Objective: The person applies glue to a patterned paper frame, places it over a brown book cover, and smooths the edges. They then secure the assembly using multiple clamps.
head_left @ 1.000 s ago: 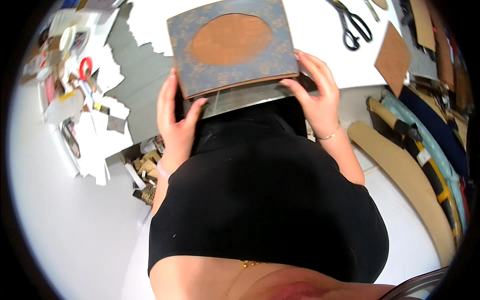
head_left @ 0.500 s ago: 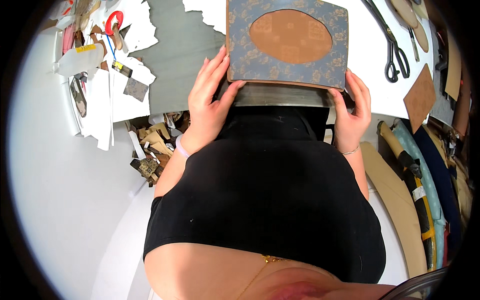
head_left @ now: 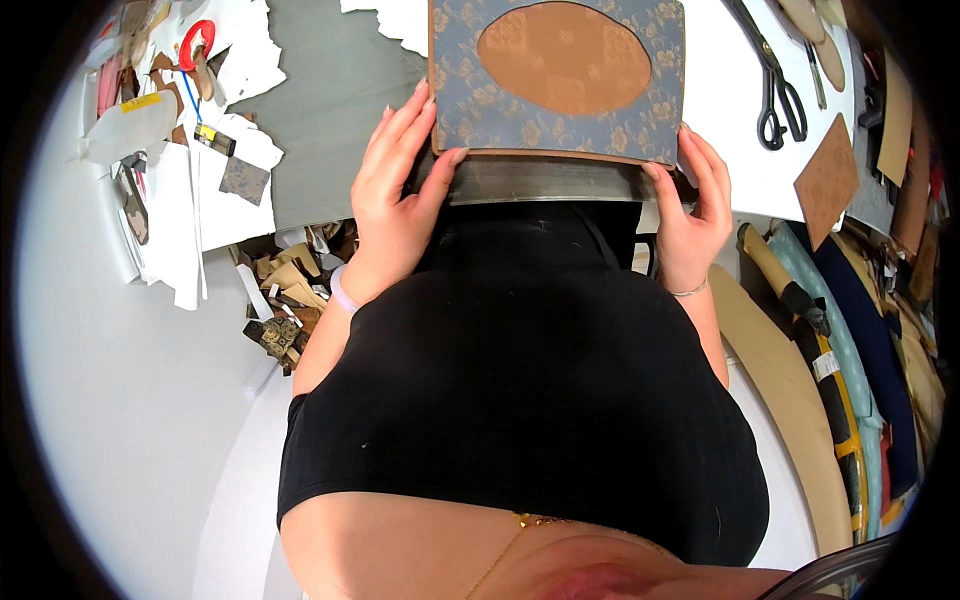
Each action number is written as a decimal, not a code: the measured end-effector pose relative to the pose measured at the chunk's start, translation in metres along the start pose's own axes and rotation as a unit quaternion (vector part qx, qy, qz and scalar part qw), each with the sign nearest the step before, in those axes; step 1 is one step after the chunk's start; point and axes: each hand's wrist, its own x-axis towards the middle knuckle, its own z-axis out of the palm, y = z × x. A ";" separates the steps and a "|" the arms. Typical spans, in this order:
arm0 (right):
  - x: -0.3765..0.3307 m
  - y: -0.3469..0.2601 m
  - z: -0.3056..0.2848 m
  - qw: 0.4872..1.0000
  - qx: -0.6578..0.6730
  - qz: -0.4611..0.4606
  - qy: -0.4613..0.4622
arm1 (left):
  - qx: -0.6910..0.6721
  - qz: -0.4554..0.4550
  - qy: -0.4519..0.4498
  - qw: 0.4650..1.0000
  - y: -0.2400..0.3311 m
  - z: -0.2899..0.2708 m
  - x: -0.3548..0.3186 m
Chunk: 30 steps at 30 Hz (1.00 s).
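The blue floral frame [head_left: 560, 90] with its oval brown window lies flat at the near edge of the tabletop [head_left: 330, 110], its long axis running from 9 to 3 o'clock, squarely between both hands. The left hand [head_left: 392, 200] sits at the frame's 8 o'clock corner, fingers [head_left: 400, 130] spread along the left edge, thumb pressed on the lower edge. The right hand [head_left: 695, 205] holds the 4 o'clock corner, fingers [head_left: 712, 160] curled loosely round it. From both sets of fingers the frame lies toward 12 o'clock, about equally near each. Black scissors [head_left: 778, 90] rest at the frame's 3 o'clock.
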 end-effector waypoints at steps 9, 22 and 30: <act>0.001 0.006 -0.002 1.000 -0.016 -0.026 -0.001 | -0.010 -0.026 0.001 1.000 0.004 0.001 0.000; 0.003 0.001 -0.005 0.999 -0.029 -0.020 -0.005 | 0.000 -0.023 -0.023 0.999 0.004 -0.005 0.000; 0.004 -0.001 -0.004 1.000 -0.013 -0.019 -0.001 | -0.008 -0.032 -0.022 0.999 0.006 -0.004 0.002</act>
